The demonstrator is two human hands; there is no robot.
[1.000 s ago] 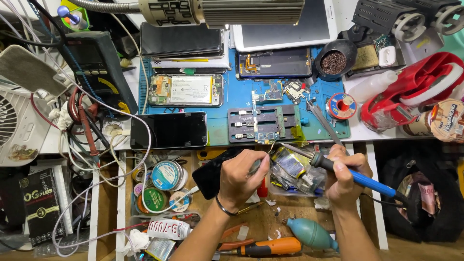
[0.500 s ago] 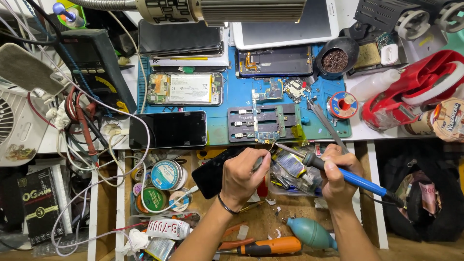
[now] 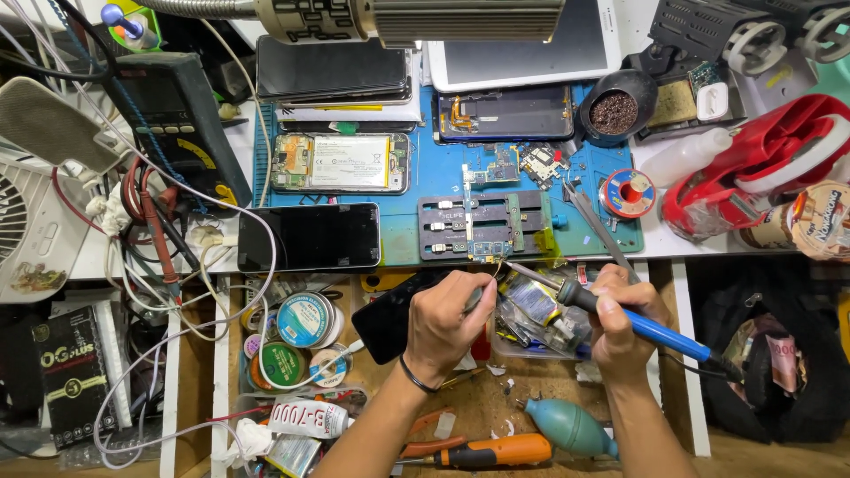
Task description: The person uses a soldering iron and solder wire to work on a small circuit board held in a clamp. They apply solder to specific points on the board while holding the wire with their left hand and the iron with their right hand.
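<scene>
Both hands have crept slightly forward toward the bench edge since a second ago. Left hand (image 3: pixel 447 323) is curled shut around tweezers (image 3: pixel 478 296), their tips pointing just ahead of its fingers at a small circuit board (image 3: pixel 490 250) clamped in a grey holder (image 3: pixel 482 221) — likely to steady a part. Right hand (image 3: pixel 620 323) grips a blue soldering iron (image 3: pixel 633 320) pen-style, its tip (image 3: pixel 518 268) angled leftward to the same spot for fine control.
</scene>
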